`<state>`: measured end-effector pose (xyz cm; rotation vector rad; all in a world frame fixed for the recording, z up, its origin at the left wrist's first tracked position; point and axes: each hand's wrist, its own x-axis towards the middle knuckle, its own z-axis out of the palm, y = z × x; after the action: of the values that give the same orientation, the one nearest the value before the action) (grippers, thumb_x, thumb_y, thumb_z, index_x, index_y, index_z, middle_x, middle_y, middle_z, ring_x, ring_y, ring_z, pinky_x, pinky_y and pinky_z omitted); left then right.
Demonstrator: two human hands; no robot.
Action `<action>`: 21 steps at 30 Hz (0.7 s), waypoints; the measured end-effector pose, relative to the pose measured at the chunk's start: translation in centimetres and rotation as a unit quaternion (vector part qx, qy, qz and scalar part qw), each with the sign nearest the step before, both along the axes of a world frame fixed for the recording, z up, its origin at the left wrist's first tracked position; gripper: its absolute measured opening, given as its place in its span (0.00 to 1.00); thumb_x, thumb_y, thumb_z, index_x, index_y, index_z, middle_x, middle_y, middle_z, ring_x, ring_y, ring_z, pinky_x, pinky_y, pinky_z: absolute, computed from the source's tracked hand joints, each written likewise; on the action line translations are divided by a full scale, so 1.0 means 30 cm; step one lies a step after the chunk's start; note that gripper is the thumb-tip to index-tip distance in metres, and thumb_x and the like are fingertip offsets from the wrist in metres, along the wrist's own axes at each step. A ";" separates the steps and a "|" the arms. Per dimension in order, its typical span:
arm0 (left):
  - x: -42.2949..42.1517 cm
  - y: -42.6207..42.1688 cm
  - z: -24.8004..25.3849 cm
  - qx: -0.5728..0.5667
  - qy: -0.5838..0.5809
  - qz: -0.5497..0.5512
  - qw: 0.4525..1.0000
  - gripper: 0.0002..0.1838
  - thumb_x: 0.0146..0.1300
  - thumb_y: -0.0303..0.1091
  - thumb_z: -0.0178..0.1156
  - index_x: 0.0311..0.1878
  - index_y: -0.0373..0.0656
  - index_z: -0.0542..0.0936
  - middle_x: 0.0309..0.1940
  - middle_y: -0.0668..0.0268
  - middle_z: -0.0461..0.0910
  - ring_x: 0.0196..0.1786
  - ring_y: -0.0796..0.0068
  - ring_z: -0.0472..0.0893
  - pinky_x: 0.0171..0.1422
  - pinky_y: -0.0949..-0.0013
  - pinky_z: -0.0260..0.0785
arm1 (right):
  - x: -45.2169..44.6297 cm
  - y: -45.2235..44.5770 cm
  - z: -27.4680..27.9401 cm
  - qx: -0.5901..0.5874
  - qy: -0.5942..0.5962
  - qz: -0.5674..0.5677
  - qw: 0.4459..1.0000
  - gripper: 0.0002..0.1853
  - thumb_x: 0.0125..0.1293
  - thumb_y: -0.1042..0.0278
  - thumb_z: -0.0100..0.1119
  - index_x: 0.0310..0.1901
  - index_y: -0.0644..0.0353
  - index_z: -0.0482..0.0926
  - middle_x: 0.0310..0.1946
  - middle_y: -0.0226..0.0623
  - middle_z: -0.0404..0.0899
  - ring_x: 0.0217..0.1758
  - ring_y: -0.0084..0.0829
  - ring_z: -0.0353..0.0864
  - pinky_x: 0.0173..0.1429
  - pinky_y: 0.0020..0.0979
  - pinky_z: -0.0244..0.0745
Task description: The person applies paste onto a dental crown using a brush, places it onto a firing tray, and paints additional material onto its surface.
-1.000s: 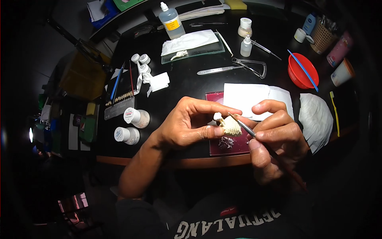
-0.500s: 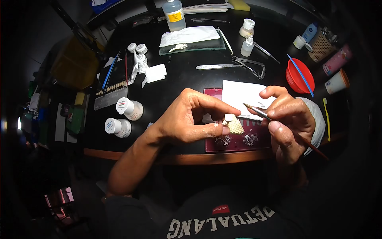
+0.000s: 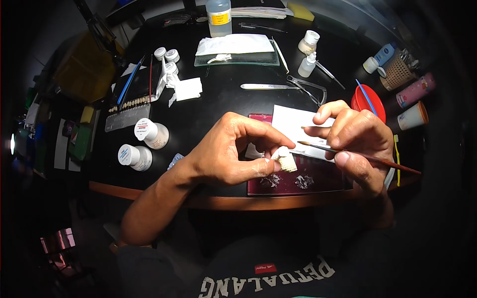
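The left hand (image 3: 223, 149) pinches a small cream piece (image 3: 286, 163) between thumb and fingers, above the maroon slab (image 3: 324, 182). The piece's gridded part faces near and slightly right, its white lump on the far side. The right hand (image 3: 362, 139) grips a brush (image 3: 392, 163) between thumb and fingers, the forefinger raised. The brush's long axis runs mostly left-right: the pointed tip aims left and slightly far, just beside the piece, while the reddish handle slopes right and near. White shreds (image 3: 304, 182) lie on the slab.
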<state>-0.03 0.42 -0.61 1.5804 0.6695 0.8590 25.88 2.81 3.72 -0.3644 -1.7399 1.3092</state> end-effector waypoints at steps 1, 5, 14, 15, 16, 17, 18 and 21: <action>0.003 -0.001 -0.006 0.000 -0.009 0.003 1.000 0.21 0.56 0.23 0.72 0.54 0.28 0.84 0.48 0.53 0.87 0.53 0.69 0.84 0.62 0.66 0.74 | -0.013 0.001 -0.015 -0.006 0.011 -0.012 1.000 0.08 0.57 0.79 0.61 0.40 0.67 0.80 0.38 0.43 0.83 0.54 0.38 0.81 0.65 0.44 0.73; 0.007 -0.004 -0.001 0.007 -0.018 0.029 0.999 0.21 0.55 0.23 0.72 0.54 0.29 0.84 0.45 0.54 0.87 0.49 0.71 0.85 0.59 0.69 0.74 | -0.026 0.016 -0.066 -0.005 0.045 -0.017 0.999 0.08 0.59 0.78 0.60 0.41 0.68 0.80 0.38 0.44 0.83 0.55 0.40 0.81 0.65 0.44 0.74; 0.023 -0.010 -0.005 0.056 0.023 0.040 0.997 0.21 0.51 0.23 0.71 0.51 0.30 0.86 0.43 0.53 0.87 0.46 0.71 0.86 0.55 0.71 0.75 | -0.021 0.009 -0.090 -0.047 0.061 0.021 0.997 0.04 0.60 0.77 0.60 0.36 0.67 0.79 0.33 0.39 0.78 0.57 0.41 0.78 0.64 0.47 0.81; 0.023 -0.010 -0.003 0.043 0.020 0.037 0.998 0.21 0.51 0.23 0.71 0.51 0.30 0.86 0.43 0.53 0.88 0.46 0.71 0.86 0.55 0.71 0.76 | -0.020 0.006 -0.094 -0.046 0.061 0.021 0.997 0.04 0.60 0.76 0.60 0.35 0.67 0.79 0.33 0.39 0.78 0.57 0.41 0.78 0.65 0.48 0.80; 0.022 -0.009 -0.004 0.046 0.025 0.036 0.998 0.20 0.51 0.23 0.71 0.50 0.30 0.86 0.43 0.53 0.88 0.46 0.70 0.86 0.55 0.70 0.76 | -0.021 0.006 -0.095 -0.044 0.061 0.020 0.997 0.04 0.59 0.76 0.60 0.35 0.67 0.79 0.33 0.39 0.78 0.56 0.41 0.78 0.65 0.48 0.80; 0.021 -0.008 -0.005 0.049 0.029 0.035 0.998 0.20 0.51 0.23 0.71 0.50 0.30 0.86 0.43 0.53 0.88 0.46 0.70 0.86 0.55 0.70 0.76 | -0.022 0.006 -0.095 -0.039 0.059 0.022 0.997 0.04 0.59 0.76 0.60 0.35 0.67 0.79 0.33 0.39 0.78 0.56 0.41 0.78 0.65 0.47 0.80; 0.020 -0.008 -0.005 0.053 0.034 0.035 0.997 0.20 0.51 0.23 0.71 0.50 0.30 0.86 0.43 0.52 0.88 0.47 0.70 0.86 0.56 0.70 0.76 | -0.023 0.007 -0.095 -0.033 0.057 0.023 0.998 0.04 0.59 0.76 0.60 0.34 0.67 0.79 0.32 0.39 0.78 0.56 0.41 0.78 0.65 0.47 0.79; 0.017 -0.011 0.003 0.038 0.040 0.031 0.998 0.19 0.51 0.24 0.71 0.49 0.30 0.86 0.43 0.52 0.88 0.47 0.69 0.86 0.56 0.69 0.77 | -0.030 0.003 -0.095 -0.034 0.053 0.029 0.998 0.04 0.58 0.75 0.60 0.33 0.66 0.79 0.31 0.38 0.78 0.56 0.41 0.78 0.64 0.47 0.79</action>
<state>0.46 0.08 -0.53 1.6777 0.7530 0.8790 24.99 2.91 0.86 -0.2798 -1.6301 1.4072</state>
